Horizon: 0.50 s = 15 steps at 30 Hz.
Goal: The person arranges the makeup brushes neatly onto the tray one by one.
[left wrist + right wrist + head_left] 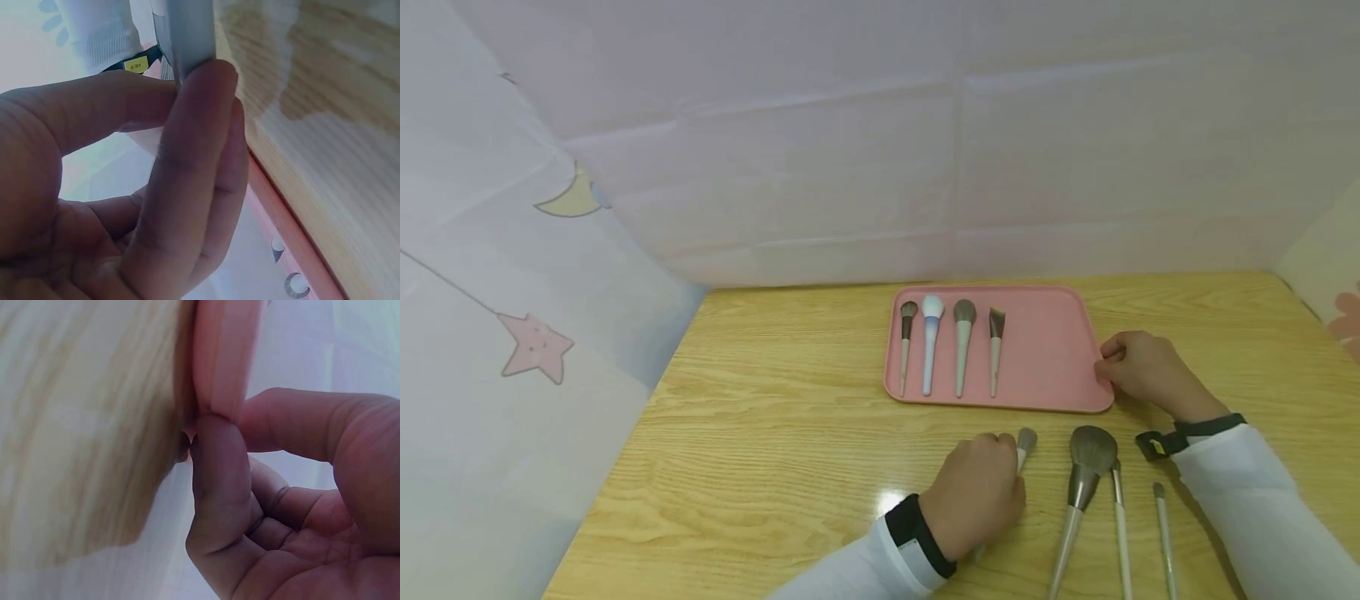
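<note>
The head view is evenly and softly lit from above, and only faint, short shadows are cast beside the hands and brushes. A small white glare spot is seen on the counter (889, 502) just beside the left hand (981, 492). Straight lines are bowed toward the edges of this view by the wide lens. Both wrist views are washed out and pale; the wood grain is smeared by blur, and the close fingers are rendered soft.

Pale cloth walls (820, 158) with moon and star surround wooden table (775, 433).
</note>
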Each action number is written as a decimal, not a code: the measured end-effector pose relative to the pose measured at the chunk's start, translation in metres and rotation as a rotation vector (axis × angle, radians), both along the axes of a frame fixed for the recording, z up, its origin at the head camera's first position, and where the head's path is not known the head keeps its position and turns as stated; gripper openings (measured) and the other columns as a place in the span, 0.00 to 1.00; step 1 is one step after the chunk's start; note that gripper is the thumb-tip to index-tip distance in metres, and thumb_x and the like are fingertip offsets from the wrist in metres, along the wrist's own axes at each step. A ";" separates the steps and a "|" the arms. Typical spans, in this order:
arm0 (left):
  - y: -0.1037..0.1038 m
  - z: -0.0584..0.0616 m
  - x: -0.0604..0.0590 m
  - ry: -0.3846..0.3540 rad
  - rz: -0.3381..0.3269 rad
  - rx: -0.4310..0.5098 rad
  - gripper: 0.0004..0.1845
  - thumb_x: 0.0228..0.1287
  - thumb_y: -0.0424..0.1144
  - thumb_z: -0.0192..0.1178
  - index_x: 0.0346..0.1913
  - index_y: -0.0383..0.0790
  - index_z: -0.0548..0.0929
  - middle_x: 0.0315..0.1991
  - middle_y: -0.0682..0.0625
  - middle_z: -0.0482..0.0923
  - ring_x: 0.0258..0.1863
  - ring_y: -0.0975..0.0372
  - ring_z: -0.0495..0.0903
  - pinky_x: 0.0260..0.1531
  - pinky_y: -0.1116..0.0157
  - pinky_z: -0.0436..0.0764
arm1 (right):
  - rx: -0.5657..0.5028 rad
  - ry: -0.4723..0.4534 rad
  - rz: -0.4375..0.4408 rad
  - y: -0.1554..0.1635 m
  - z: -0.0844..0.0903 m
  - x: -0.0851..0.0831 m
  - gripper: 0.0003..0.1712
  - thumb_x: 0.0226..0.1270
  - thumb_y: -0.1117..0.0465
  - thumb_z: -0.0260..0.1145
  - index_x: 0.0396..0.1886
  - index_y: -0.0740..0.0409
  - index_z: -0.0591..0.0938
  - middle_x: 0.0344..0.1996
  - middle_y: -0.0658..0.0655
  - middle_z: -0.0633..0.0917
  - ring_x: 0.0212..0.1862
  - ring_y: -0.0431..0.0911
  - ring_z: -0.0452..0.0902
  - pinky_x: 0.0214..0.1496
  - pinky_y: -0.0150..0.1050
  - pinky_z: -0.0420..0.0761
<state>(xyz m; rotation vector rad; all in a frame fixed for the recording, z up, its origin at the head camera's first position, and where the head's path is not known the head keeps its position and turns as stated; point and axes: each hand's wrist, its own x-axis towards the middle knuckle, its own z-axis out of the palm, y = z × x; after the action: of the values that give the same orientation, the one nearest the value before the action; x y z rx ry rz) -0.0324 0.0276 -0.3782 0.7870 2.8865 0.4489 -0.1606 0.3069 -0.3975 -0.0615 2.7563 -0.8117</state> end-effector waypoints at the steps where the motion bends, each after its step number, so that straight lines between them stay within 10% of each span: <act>1: 0.000 0.000 -0.001 0.010 -0.003 0.002 0.04 0.64 0.35 0.68 0.34 0.38 0.84 0.23 0.55 0.77 0.19 0.72 0.70 0.14 0.77 0.66 | -0.001 0.003 0.002 0.000 0.000 0.000 0.23 0.67 0.60 0.65 0.51 0.78 0.81 0.36 0.66 0.88 0.36 0.51 0.82 0.33 0.37 0.78; 15: 0.005 0.007 -0.016 0.074 -0.005 0.037 0.06 0.65 0.34 0.68 0.31 0.39 0.81 0.21 0.56 0.74 0.17 0.72 0.68 0.11 0.78 0.64 | 0.003 -0.003 0.004 0.001 -0.002 0.000 0.22 0.68 0.60 0.65 0.50 0.77 0.81 0.35 0.65 0.87 0.35 0.50 0.81 0.33 0.38 0.77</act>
<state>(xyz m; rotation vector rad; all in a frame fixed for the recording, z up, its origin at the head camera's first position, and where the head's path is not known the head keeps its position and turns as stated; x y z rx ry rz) -0.0480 0.0322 -0.3714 0.8333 2.9513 0.4842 -0.1607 0.3078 -0.3993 -0.0646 2.7532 -0.8066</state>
